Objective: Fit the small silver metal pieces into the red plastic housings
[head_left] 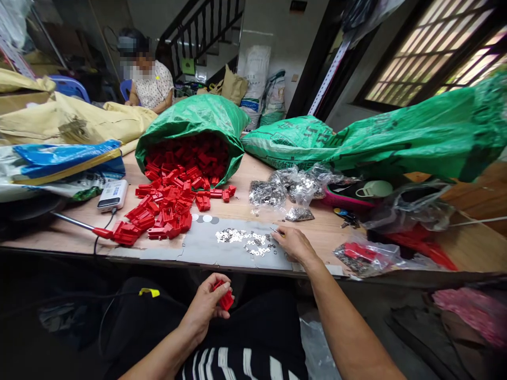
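Above my lap, my left hand [208,301] is closed round a red plastic part [226,300], partly covered by the fingers. My right hand [295,244] rests at the table's front edge, fingers pinched on a thin pointed metal tool [274,230]; most of it is hidden, so its kind is unclear. Just left of that hand, small flat silvery metal pieces [259,244] lie scattered on a grey sheet [198,248]. A heap of similar red parts [170,206] spreads over the wood to the left, spilling from a green woven sack [198,113].
Clear bags of metal pieces [269,194] lie behind my right hand, with another plastic bag [364,256] to its right. A white power bank [113,195] with a cable stands left. Green sacking [356,142] covers the back right. A person [152,82] sits across the table.
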The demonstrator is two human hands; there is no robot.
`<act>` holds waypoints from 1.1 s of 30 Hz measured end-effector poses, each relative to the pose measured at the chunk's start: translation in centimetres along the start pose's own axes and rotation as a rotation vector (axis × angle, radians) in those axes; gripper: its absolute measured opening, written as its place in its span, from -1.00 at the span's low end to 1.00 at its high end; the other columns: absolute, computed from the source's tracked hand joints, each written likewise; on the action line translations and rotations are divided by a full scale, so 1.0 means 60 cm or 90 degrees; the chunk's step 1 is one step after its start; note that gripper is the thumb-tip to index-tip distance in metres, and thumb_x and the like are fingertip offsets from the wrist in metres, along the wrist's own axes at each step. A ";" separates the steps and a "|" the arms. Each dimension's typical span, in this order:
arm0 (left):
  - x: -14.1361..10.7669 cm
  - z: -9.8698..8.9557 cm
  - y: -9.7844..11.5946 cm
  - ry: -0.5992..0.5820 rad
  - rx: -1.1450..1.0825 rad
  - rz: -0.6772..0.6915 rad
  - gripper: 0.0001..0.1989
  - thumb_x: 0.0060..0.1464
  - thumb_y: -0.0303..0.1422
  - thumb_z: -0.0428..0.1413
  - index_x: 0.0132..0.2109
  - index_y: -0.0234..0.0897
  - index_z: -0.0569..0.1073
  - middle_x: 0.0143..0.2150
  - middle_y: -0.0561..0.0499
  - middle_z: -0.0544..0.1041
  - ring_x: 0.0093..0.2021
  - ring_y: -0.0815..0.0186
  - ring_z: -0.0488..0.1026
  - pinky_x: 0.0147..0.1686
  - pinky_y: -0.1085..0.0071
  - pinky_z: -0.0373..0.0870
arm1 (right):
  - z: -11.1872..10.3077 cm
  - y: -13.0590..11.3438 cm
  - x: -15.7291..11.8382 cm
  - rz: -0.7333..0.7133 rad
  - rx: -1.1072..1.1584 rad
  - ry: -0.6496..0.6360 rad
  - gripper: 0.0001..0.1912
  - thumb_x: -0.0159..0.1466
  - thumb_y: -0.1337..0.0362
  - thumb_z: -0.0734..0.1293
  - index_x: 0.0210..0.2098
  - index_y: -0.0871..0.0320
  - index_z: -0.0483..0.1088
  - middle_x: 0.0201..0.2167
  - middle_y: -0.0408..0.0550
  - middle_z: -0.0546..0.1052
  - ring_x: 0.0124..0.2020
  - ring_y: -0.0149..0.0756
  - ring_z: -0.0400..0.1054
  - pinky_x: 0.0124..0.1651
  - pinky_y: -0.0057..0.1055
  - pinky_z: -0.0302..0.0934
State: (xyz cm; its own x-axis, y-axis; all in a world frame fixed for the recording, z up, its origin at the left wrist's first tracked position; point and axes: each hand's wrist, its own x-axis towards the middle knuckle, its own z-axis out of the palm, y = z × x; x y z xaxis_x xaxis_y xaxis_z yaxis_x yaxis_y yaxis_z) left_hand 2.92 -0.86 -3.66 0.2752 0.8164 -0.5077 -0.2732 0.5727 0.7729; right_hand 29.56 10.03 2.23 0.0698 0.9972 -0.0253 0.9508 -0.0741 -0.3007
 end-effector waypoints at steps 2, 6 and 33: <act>0.000 -0.001 -0.001 0.000 0.003 -0.002 -0.61 -0.11 -0.11 0.25 -0.20 -0.23 0.37 -0.34 0.04 0.43 -0.33 0.30 0.49 -0.60 0.54 0.37 | -0.002 0.005 -0.001 0.002 0.002 0.013 -0.83 0.24 0.21 0.25 -0.38 0.10 0.45 -0.41 -0.03 0.56 -0.35 -0.21 0.38 -0.37 -0.42 0.05; -0.005 0.001 0.000 -0.016 -0.007 0.003 -0.61 -0.08 -0.14 0.24 -0.15 -0.24 0.39 -0.31 0.02 0.44 -0.32 0.31 0.47 -0.58 0.52 0.40 | 0.004 0.006 0.001 -0.046 0.040 0.016 -0.87 0.23 0.28 0.25 -0.28 0.06 0.44 -0.24 -0.09 0.57 -0.22 -0.25 0.39 -0.25 -0.45 0.12; -0.016 -0.002 0.043 0.055 0.010 0.329 -0.56 -0.18 -0.41 0.34 -0.11 -0.26 0.42 -0.08 -0.05 0.59 -0.14 0.27 0.55 -0.07 0.37 0.46 | 0.018 -0.024 -0.060 -0.158 0.405 0.057 -0.75 0.22 0.08 0.30 -0.29 0.15 0.39 -0.37 -0.08 0.49 -0.32 -0.28 0.36 -0.25 -0.41 0.22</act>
State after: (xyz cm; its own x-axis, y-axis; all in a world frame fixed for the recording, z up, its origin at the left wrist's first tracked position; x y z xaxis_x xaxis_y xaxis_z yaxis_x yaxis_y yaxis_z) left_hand 1.85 -0.14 -1.22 0.0306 0.9956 -0.0881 -0.3396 0.0933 0.9360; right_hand 27.62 6.53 1.70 -0.0763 0.9793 0.1873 0.5815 0.1963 -0.7895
